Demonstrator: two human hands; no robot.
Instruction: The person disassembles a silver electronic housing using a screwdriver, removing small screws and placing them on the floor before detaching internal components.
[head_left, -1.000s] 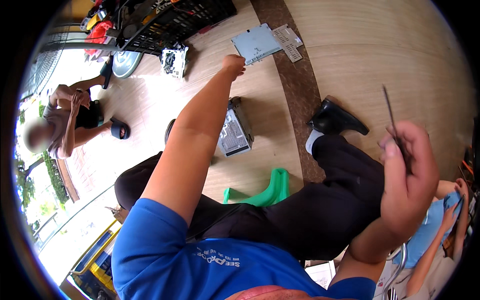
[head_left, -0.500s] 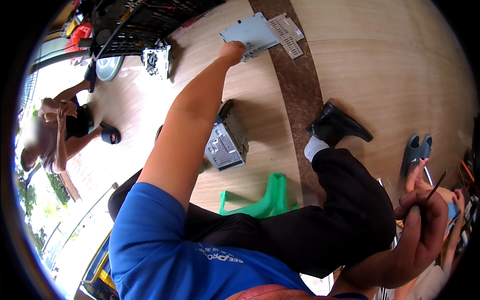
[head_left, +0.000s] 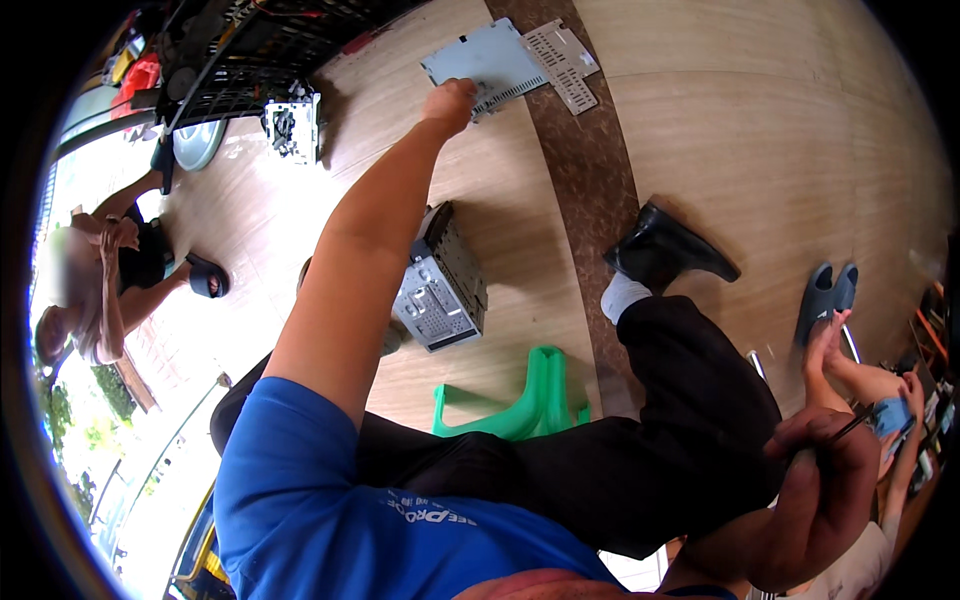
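My left hand point(head_left: 448, 106) reaches far out, its fingers closed at the near edge of a flat grey metal panel point(head_left: 495, 62). The fingertips are partly hidden by the hand itself. Touching the panel's right side, a slotted light metal plate point(head_left: 566, 66) lies on the floor. My right hand point(head_left: 815, 490) is raised at the lower right, pinching a thin dark rod point(head_left: 852, 425); its lower end is hidden in the fingers. Below my left forearm stands a boxy metal equipment case point(head_left: 440, 300), partly covered by the arm.
A green plastic stool point(head_left: 530, 405) is near my legs, beside my black boot point(head_left: 665, 245). A small metal frame point(head_left: 293, 128) stands by a black crate point(head_left: 270, 50). One person point(head_left: 110, 260) sits at left, another point(head_left: 860, 385) at right, near grey slippers point(head_left: 830, 300).
The view has shifted slightly, moving the floor objects left. My left hand stays at the panel's edge. My right hand has come lower and a little left, still with the thin rod.
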